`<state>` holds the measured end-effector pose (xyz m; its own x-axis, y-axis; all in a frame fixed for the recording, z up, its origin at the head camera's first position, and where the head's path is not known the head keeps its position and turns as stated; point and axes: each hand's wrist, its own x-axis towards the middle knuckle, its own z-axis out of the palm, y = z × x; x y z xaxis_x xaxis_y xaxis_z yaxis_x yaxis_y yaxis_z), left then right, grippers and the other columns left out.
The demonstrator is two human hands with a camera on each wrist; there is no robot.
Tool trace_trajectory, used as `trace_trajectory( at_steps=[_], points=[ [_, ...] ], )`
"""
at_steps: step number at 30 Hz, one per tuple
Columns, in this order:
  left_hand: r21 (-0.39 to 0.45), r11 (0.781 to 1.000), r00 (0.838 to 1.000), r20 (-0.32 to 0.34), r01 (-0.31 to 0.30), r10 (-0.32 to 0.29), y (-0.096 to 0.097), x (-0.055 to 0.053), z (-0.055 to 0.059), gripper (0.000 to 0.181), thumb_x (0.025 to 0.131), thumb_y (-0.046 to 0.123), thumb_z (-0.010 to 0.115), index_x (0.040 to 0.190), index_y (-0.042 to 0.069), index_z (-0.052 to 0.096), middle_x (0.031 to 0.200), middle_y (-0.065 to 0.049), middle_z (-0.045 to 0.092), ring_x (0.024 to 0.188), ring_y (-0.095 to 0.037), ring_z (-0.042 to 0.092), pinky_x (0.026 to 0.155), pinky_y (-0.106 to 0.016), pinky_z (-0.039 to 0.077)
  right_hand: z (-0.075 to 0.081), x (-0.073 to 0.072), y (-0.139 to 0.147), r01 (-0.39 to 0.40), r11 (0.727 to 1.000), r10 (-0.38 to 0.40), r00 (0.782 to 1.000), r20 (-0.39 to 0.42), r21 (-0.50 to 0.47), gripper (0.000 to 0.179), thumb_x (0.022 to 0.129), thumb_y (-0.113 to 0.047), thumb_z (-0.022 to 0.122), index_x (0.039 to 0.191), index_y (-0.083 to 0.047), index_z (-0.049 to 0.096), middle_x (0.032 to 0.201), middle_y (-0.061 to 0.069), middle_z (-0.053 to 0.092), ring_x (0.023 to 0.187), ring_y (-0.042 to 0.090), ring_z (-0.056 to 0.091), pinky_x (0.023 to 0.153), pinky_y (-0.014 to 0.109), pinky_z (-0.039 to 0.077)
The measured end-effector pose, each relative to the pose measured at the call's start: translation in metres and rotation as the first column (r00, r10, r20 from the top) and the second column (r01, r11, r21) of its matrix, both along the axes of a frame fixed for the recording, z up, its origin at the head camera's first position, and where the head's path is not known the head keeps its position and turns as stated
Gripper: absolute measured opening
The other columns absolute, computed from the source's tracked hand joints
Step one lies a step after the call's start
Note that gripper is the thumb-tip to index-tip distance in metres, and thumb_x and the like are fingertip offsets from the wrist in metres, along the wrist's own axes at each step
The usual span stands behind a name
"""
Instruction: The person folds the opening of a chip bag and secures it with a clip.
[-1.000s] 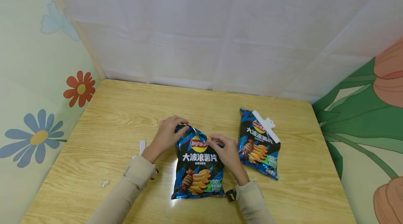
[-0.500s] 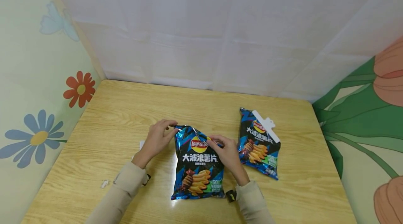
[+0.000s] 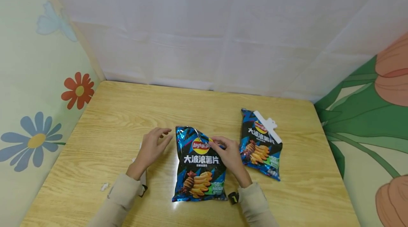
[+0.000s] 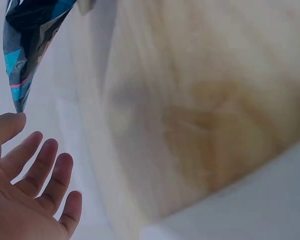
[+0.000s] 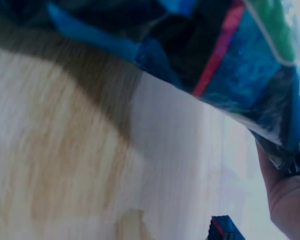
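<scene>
A dark blue bag of potato chips (image 3: 197,175) stands or lies in front of me in the head view, its top right corner folded down. My right hand (image 3: 230,153) pinches that folded corner between thumb and fingers; the right wrist view shows the hand (image 5: 290,195) at the bag's crumpled edge. To the left of the bag, apart from it, is my left hand (image 3: 152,149), fingers spread and holding nothing. A white clip (image 3: 144,176) lies mostly hidden beneath my left forearm.
A second chip bag (image 3: 255,135) lies to the right, with a white clip (image 3: 267,127) across its folded top corner. A small white scrap (image 3: 104,187) rests on the wooden table (image 3: 127,106) at the left. A white sheet (image 3: 191,43) hangs behind the table.
My left hand has let go of the bag's top left corner and moved left and toward me. My right hand keeps its hold on the folded corner.
</scene>
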<state>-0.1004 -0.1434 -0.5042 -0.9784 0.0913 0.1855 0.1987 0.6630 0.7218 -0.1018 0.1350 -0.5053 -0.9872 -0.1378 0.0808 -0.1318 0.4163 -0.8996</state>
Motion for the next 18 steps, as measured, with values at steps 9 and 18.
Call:
trace_trajectory(
  at_steps=[9,18],
  points=[
    [-0.038,0.998,0.998,0.020,-0.058,0.059,-0.008,0.017,-0.009,0.025,0.093,0.015,0.070,0.113,0.002,0.072,0.104,-0.014,0.072,0.095,-0.031,0.066,0.084,-0.050,0.043,-0.001,0.000,-0.001,0.008,1.000,-0.008,1.000,0.004,-0.001,0.020,0.090,-0.019,0.073,0.107,-0.010,0.077,0.103,0.009,0.077,0.089,0.021,0.073,0.074,0.024,0.054],
    [-0.041,0.994,0.994,0.019,-0.102,0.103,-0.016,0.030,-0.015,0.022,0.090,0.011,0.072,0.110,0.001,0.072,0.099,-0.014,0.072,0.090,-0.031,0.066,0.084,-0.049,0.045,0.030,0.009,-0.009,0.001,1.000,-0.002,1.000,0.009,0.029,0.019,0.090,-0.007,0.071,0.107,0.001,0.074,0.102,0.018,0.075,0.088,0.029,0.072,0.064,0.023,0.047]
  ],
)
